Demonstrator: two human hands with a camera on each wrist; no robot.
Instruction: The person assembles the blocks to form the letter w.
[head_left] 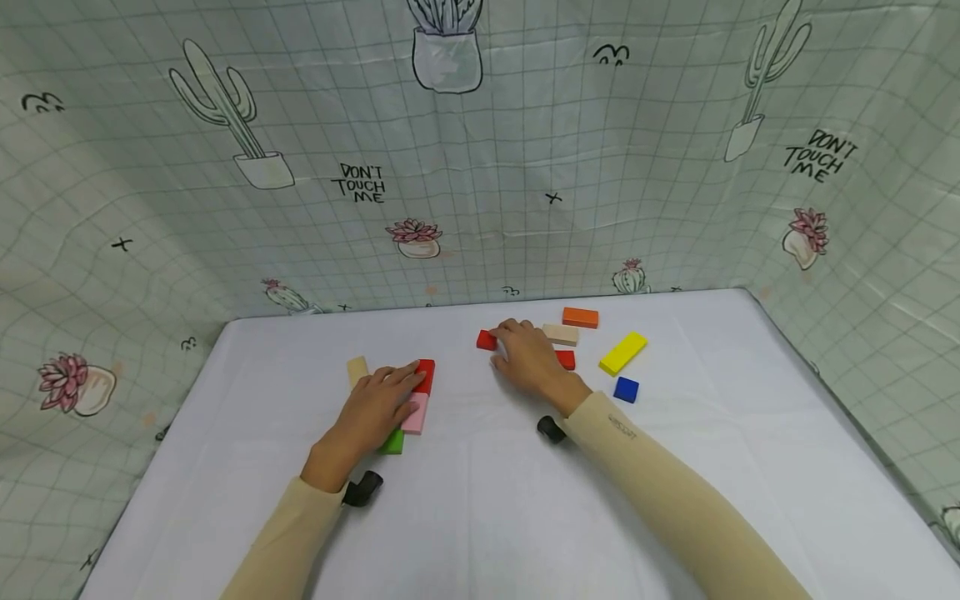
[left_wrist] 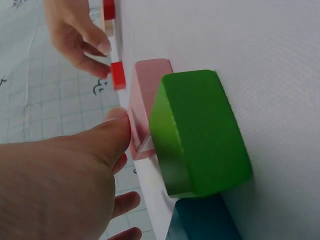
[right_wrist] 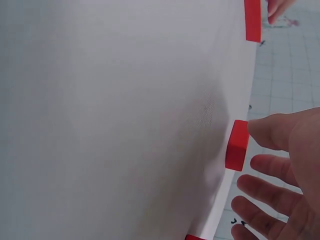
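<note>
My left hand (head_left: 378, 404) lies over a cluster of flat blocks on the left of the table. Its fingertips touch a red block (head_left: 425, 377), and its thumb is at a pink block (head_left: 415, 414). A green block (left_wrist: 205, 132) and a dark teal block (left_wrist: 202, 220) sit below that thumb in the left wrist view. A beige block (head_left: 357, 369) pokes out behind the hand. Farther right, my right hand (head_left: 528, 358) reaches to a small red block (right_wrist: 237, 145); its fingertips are at the block, with the fingers spread rather than curled round it.
Right of the right hand lie a beige block (head_left: 561, 334), an orange block (head_left: 581, 317), another red block (head_left: 566, 359), a yellow block (head_left: 623, 354) and a blue block (head_left: 626, 389). A patterned cloth (head_left: 480, 167) rises behind the white table (head_left: 480, 517).
</note>
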